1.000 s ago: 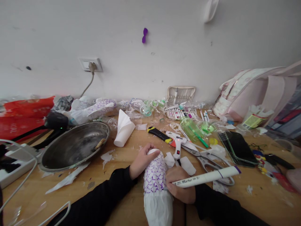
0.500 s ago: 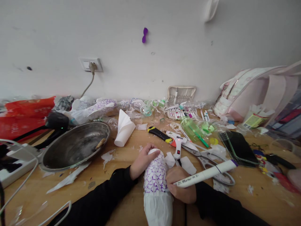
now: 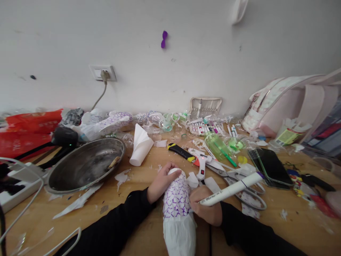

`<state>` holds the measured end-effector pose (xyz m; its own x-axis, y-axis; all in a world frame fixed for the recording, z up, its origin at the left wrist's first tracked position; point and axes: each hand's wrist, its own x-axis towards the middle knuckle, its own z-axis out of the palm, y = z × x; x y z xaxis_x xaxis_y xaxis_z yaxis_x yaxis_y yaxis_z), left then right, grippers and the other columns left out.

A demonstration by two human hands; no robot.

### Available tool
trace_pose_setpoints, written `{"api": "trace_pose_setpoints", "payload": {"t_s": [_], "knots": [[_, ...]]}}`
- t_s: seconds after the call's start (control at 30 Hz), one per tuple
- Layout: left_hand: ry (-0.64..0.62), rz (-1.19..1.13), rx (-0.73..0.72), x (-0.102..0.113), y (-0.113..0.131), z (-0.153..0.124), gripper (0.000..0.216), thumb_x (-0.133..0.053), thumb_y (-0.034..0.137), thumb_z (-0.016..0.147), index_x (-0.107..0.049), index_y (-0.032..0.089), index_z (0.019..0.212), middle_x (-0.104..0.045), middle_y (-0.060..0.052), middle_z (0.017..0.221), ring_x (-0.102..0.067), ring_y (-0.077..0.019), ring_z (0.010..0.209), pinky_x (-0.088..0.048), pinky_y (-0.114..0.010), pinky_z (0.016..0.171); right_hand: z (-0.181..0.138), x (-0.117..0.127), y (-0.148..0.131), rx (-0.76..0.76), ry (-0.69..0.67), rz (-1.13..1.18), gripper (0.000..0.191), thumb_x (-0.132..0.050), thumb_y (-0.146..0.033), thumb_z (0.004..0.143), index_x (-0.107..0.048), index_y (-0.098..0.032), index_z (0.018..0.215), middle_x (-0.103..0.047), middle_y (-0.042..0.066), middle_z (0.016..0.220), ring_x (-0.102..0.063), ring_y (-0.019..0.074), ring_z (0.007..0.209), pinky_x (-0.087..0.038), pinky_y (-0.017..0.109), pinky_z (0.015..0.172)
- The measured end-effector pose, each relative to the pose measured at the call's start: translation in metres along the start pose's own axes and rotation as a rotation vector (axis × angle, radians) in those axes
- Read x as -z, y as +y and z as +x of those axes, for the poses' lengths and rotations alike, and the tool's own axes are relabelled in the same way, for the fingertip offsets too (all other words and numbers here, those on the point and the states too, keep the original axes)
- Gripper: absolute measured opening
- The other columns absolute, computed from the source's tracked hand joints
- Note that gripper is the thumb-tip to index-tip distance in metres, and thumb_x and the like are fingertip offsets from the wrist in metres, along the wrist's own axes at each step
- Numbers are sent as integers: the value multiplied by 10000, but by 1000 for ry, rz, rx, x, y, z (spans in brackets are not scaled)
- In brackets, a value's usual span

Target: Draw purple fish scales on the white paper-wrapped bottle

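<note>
A white paper-covered form lies lengthwise in front of me, its far part drawn over with purple scale-like curves and its near part plain white. My left hand grips its far end, thumb on top and fingers along the side. In my right hand is a white marker, its purple back end pointing up and to the right. That hand rests against the form's right side, and the marker's tip is hidden behind my fingers.
Beyond my hands lie a utility knife, a glue gun and scissors. A metal basin stands at left, a rolled white paper beside it. Phones and a pink backpack are at right, several markers at the back.
My right hand has shifted slightly along the form's right edge, and the marker's back end has tilted up and to the left. My left hand keeps its grip.
</note>
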<state>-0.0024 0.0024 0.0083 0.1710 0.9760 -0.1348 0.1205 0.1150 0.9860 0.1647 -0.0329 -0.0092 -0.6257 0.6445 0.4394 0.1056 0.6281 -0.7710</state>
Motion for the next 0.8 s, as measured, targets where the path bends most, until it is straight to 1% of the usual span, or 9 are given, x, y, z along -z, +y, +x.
{"api": "trace_pose_setpoints", "payload": {"t_s": [0.13, 0.3, 0.4, 0.53, 0.6, 0.7, 0.8], "knots": [[-6, -39, 2, 0, -1, 0, 262, -611, 407, 649, -524, 178, 744, -517, 27, 689, -465, -149, 697, -372, -271, 689, 0, 2, -3, -27, 40, 64, 403, -369, -313, 806, -275, -201, 430, -310, -49, 378, -314, 80, 372, -251, 228, 396], [-2, -101, 29, 0, 0, 0, 285, -641, 394, 622, -507, 175, 748, -504, 36, 679, -445, -127, 655, -353, -246, 623, 2, 4, -10, -52, 103, 116, 426, -368, -297, 813, -327, -190, 402, -368, -35, 361, -391, 84, 361, -304, 213, 407], [33, -183, 61, -3, 2, -3, 321, -667, 383, 598, -474, 181, 757, -490, 51, 652, -433, -109, 610, -339, -229, 580, 2, 5, -12, -50, 128, 131, 405, -381, -282, 797, -346, -186, 405, -379, -34, 364, -393, 83, 360, -304, 211, 408], [100, -295, 49, -5, 3, -7, 353, -670, 395, 605, -437, 192, 776, -455, 72, 638, -412, -90, 577, -323, -210, 554, 2, 6, -12, -58, 146, 139, 391, -366, -252, 804, -355, -183, 419, -376, -40, 377, -389, 78, 364, -296, 206, 409], [96, -321, 47, -5, 2, -6, 338, -648, 398, 626, -439, 191, 793, -451, 70, 648, -405, -88, 584, -320, -208, 558, 1, 7, -11, -51, 150, 139, 392, -355, -248, 809, -354, -183, 423, -374, -41, 381, -391, 79, 371, -302, 211, 423], [53, -296, 59, -4, -1, -3, 316, -619, 392, 641, -454, 183, 812, -458, 60, 665, -413, -98, 609, -331, -219, 581, 2, 6, -11, -28, 138, 130, 375, -357, -252, 802, -351, -186, 433, -373, -41, 389, -384, 84, 380, -299, 222, 436], [61, -185, 13, -4, -4, 0, 321, -603, 417, 648, -464, 183, 817, -472, 44, 706, -439, -122, 670, -363, -245, 646, 3, 4, -13, 6, 114, 112, 345, -378, -257, 783, -330, -190, 448, -351, -44, 400, -360, 89, 397, -276, 239, 448]]}}
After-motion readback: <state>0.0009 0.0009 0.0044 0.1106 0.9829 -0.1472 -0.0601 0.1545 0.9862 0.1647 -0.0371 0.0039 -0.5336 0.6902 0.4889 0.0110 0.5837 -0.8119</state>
